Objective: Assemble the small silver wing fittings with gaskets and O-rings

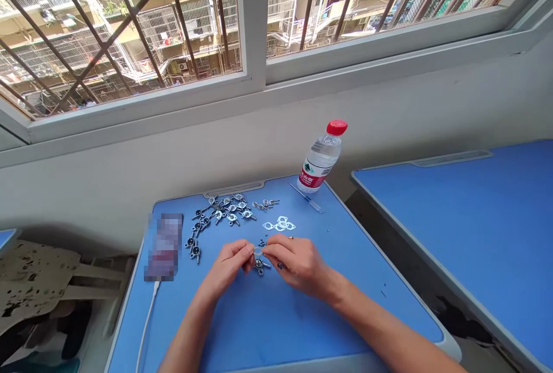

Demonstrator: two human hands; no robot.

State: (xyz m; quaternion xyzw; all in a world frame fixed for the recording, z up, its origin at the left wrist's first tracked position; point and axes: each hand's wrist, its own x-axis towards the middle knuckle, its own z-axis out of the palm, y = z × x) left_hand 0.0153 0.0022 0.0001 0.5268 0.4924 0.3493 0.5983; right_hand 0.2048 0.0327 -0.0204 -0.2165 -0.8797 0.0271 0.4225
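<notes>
A thin ring (258, 254) is pinched between the left hand (233, 259) and the right hand (298, 260), just above a metal fitting (260, 264) on the desk (259, 327), not yet seated. Similar fittings (232, 208), seemingly finished, are gathered far left; flat plates (281, 225) are left loose.

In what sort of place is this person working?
Probably an upper-floor room, perhaps a classroom: it has blue rectangular desks, and dark metal window bars face pale multi-storey buildings outside.

The left hand (235, 256) and the right hand (297, 259) nearly meet, each in a fingertip pinch.
</notes>
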